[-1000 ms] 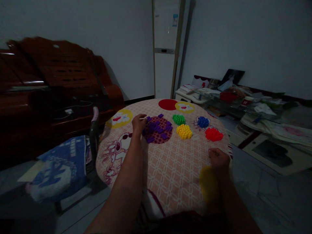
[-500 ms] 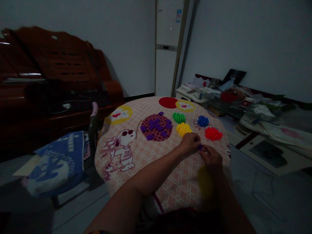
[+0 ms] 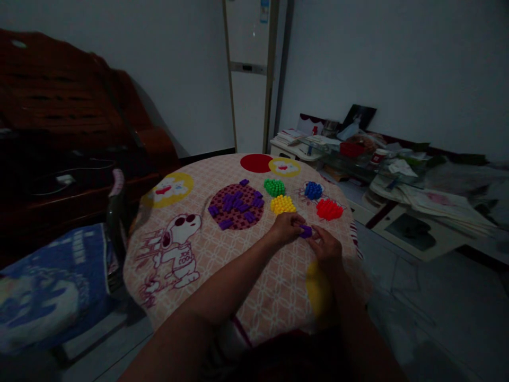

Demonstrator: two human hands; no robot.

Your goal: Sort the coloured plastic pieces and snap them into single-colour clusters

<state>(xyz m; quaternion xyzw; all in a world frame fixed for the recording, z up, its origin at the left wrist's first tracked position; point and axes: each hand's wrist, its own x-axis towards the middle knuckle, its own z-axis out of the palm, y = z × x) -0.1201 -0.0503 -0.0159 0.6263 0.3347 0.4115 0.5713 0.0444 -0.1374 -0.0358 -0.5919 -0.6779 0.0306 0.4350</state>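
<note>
My left hand (image 3: 285,227) and my right hand (image 3: 326,246) meet at the right part of a round table covered by a patterned cloth (image 3: 222,254). Both are closed in a pinch round a small purple bead piece (image 3: 305,231) held between them. Beyond the hands lie sorted piles: loose purple beads (image 3: 237,204), a green pile (image 3: 274,187), a yellow pile (image 3: 282,203), a blue pile (image 3: 313,190) and a red pile (image 3: 329,209). The room is dim.
A dark wooden sofa (image 3: 59,132) stands at the left, with a chair bearing a blue cushion (image 3: 43,281) beside the table. A tall white air conditioner (image 3: 248,74) stands at the back. A cluttered low table with papers (image 3: 382,164) fills the right side.
My left hand has left the purple bead pile and come right to my right hand with a purple piece. The camera has swung a little, shifting the table leftward.
</note>
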